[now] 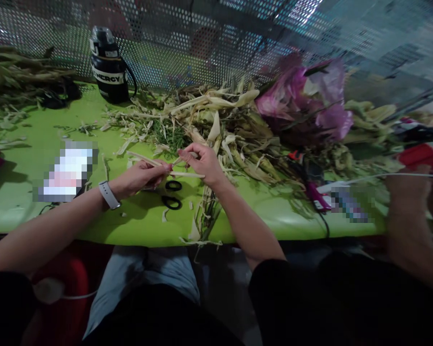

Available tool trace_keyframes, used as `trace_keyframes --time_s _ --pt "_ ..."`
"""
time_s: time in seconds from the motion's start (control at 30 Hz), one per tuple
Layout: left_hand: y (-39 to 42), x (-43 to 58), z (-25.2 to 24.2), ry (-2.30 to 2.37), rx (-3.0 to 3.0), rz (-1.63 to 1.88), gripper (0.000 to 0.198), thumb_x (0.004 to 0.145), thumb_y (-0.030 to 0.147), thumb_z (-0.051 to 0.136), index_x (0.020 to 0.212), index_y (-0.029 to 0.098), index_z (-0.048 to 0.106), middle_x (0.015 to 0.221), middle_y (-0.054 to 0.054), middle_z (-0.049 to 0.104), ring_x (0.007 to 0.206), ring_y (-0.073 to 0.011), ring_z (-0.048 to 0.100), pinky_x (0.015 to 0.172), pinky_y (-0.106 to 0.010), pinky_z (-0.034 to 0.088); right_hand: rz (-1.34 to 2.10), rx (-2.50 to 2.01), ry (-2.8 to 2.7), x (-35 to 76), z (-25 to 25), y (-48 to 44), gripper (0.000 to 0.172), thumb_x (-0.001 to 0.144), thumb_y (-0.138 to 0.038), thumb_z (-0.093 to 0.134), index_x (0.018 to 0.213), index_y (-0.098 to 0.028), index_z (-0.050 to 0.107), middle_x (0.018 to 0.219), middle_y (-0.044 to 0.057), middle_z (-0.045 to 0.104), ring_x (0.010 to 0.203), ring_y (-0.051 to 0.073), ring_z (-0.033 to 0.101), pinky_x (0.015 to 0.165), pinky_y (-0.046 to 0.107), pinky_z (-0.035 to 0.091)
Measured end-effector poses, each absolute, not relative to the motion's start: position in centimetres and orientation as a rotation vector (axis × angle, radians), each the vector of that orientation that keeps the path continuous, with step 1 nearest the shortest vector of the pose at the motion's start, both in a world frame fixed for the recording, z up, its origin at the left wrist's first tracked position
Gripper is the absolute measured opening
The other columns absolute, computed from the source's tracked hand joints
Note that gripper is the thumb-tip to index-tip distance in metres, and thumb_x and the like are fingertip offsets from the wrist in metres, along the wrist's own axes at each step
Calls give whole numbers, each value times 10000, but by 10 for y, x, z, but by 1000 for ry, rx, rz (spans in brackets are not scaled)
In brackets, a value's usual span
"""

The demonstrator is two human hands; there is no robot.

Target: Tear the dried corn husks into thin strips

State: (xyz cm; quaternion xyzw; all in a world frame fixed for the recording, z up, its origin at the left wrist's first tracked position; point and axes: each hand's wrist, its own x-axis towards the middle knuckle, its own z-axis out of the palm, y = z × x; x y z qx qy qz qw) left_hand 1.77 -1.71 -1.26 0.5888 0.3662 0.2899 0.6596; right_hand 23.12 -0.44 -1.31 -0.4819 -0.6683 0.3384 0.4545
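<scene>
My left hand (142, 175) and my right hand (201, 162) meet over the green table (32, 211), both with fingers closed on a pale dried husk strip (149, 160) that runs between them. A white watch sits on my left wrist. Black scissors (172, 194) lie on the table just below my hands, handles toward me. A heap of dried husks and stalks (220, 125) lies right behind my right hand.
A black bottle (109, 65) stands at the back by the perforated metal screen. Purple flowers or wrapping (305, 98) lie at the right. Another person's arm (407, 216) rests on the table's right end. More stalks (18, 67) lie far left.
</scene>
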Motion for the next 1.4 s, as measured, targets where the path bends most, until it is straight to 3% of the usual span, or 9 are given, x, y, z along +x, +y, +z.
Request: trace_keyframes --time_s 0.13,0.23,0.37,0.53,0.7,0.9,1.07,1.17,1.4 --pt "-13 19 -17 852 1233 772 352 799 503 738 781 166 635 555 34 509 463 -71 419 431 -205 310 899 -1195 -1362 241 -11 0 526 830 -728 572 821 -203 595 717 -14 616 594 79 589 561 218 449" --pt "-12 19 -18 876 1319 813 382 743 498 800 819 156 650 608 36 525 487 -66 442 450 -205 339 1046 -1217 -1430 239 -7 -7 625 840 -789 490 689 -192 596 582 -3 580 511 95 559 505 232 461" --pt "-15 18 -16 897 1471 829 406 749 519 789 822 152 632 601 34 536 501 -79 480 472 -210 381 1158 -1186 -1739 229 -5 -18 605 756 -767 636 601 -186 572 489 -24 530 442 86 480 445 231 385" --pt "-17 13 -7 957 1593 745 361 799 497 752 793 159 625 578 28 560 496 -82 484 467 -199 361 953 -1180 -1791 227 -9 -15 573 805 -700 642 584 -179 552 477 -57 437 460 71 392 471 241 298" --pt "-16 12 -8 930 1503 768 346 808 495 747 821 168 636 604 19 590 515 -88 512 492 -200 395 947 -1194 -1730 232 -12 -10 522 810 -692 644 671 -197 552 533 -47 482 489 96 442 497 258 350" --pt "-11 13 -15 837 1437 1012 384 895 524 641 1048 175 683 880 -78 746 795 -170 692 685 -258 529 491 -1160 -1395 229 -6 -19 389 906 -617 569 862 -233 526 727 -18 510 612 118 472 556 266 399" --pt "-14 16 -15 912 1475 1079 395 900 475 665 1170 190 710 1118 -94 760 1087 -215 693 992 -331 522 856 -1145 -1921 206 -14 -32 356 878 -532 648 820 -181 631 841 52 655 719 150 575 651 302 466" --pt "-16 19 -15 887 1420 1076 392 870 455 709 1160 193 724 1210 -97 735 1115 -224 689 992 -330 530 932 -1107 -1986 195 -24 -33 365 905 -530 601 867 -172 659 900 61 685 799 164 599 735 313 469" --pt "-10 15 -16 867 1335 1064 387 844 449 737 1116 175 739 1087 -109 767 1117 -244 686 932 -325 548 1288 -974 -1958 198 -24 -26 499 896 -644 558 715 -180 569 653 -6 587 618 113 530 616 256 423"
